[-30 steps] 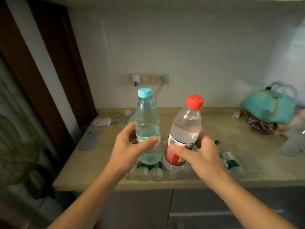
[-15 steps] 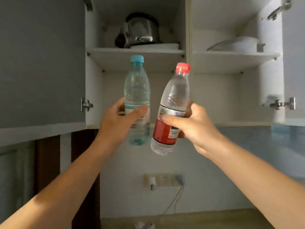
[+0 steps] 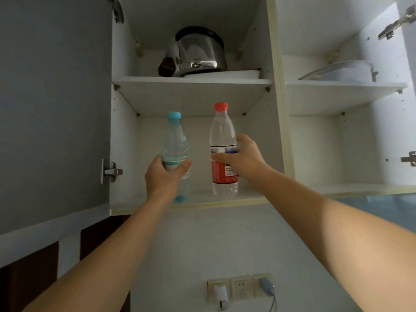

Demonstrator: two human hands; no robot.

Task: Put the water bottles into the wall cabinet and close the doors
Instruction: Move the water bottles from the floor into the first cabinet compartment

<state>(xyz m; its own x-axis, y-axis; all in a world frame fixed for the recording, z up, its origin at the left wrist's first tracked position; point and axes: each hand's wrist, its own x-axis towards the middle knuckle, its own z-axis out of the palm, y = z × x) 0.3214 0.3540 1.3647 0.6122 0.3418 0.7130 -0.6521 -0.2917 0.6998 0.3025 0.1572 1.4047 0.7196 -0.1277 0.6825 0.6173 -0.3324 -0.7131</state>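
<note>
The step in hand is setting both bottles down on the bottom shelf (image 3: 198, 202) of the cabinet's left bay. To do it well, I judge each base should land flat and well back from the front edge before either hand lets go, with a gap kept between the two so neither tips the other. Release should be one at a time, fingers opening sideways and not dragging the plastic forward. Thin bottles like these probably rock if let go while tilted.

The left hand (image 3: 165, 176) is wrapped round the waist of the blue-cap bottle (image 3: 175, 143), thumb across the front of its pale label. The bottle stands upright, and its base sits at or just above the shelf near the front edge; I cannot tell whether it touches. The right hand (image 3: 242, 159) holds the red-cap bottle (image 3: 222, 134) at its middle, thumb in front over the label, fingers behind. It is also upright, its base close over the shelf toward the bay's right side.

The blue-cap bottle is faintly tinted, clear, with a teal band. The red-cap one is clear with a red label and ribbed foot. Both seem full or nearly so.

A metal pot (image 3: 199, 52) sits on the shelf above. The grey left door (image 3: 51, 109) stands open, so closing comes later.
</note>
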